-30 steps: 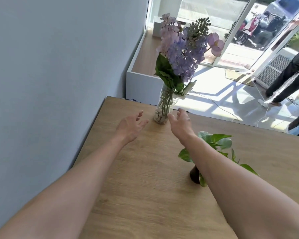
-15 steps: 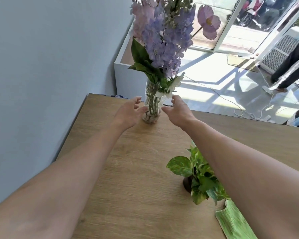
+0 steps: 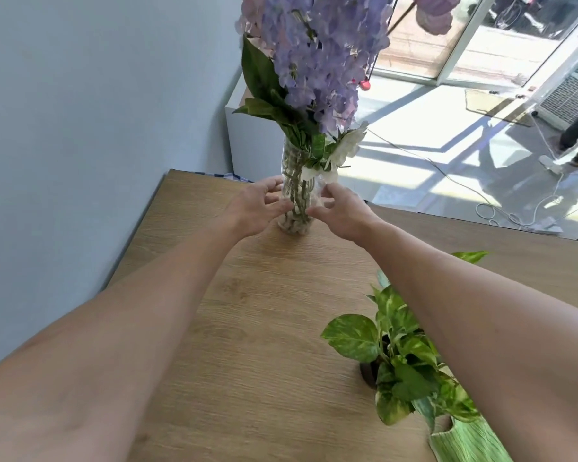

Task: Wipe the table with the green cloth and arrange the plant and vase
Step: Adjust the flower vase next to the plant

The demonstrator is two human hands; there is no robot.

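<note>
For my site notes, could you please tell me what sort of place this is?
Probably a ground-floor shop front or office. A wooden table stands by a plain wall, glass doors open onto a sunlit street with parked vehicles, and cables trail over the tiled floor.

Pale blue wall (image 3: 90,105) on the left. Wooden table (image 3: 247,328) against it. White cabinet (image 3: 251,141) beyond the table's far edge. Sunlit tiled floor (image 3: 447,168), crossed by window-frame shadows and white cables (image 3: 501,211). Glass doors (image 3: 501,38) at upper right.
</note>
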